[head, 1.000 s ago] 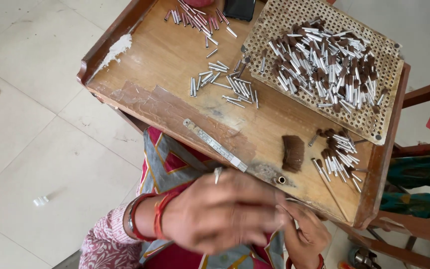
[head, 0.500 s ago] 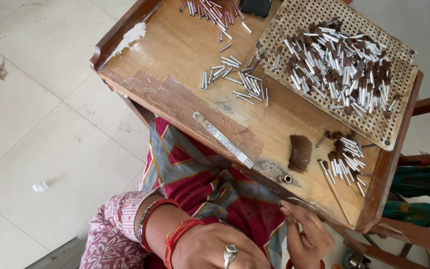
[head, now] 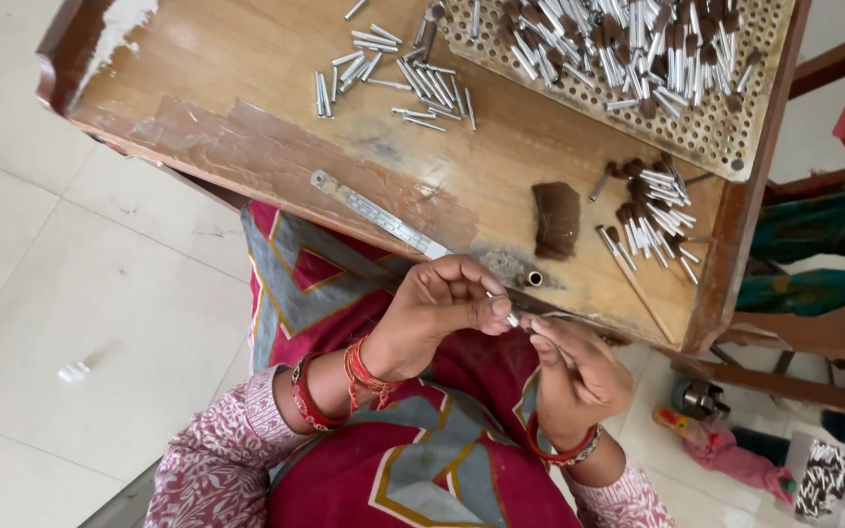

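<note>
Seated at a worn wooden table [head: 246,88], a person pinches a small silvery tube [head: 512,319] between the fingertips of both hands, just off the table's near edge and above the lap. The left hand [head: 439,315] curls closed around one end; the right hand [head: 576,374] grips the other with thumb and forefinger. Because the tube hangs over patterned cloth and not over the tabletop, a slip of either pinch would likely send it into the lap or onto the tiled floor [head: 51,293]. Loose tubes [head: 393,73] lie scattered near a perforated tray [head: 706,132], and a careless elbow could roll them off.
</note>
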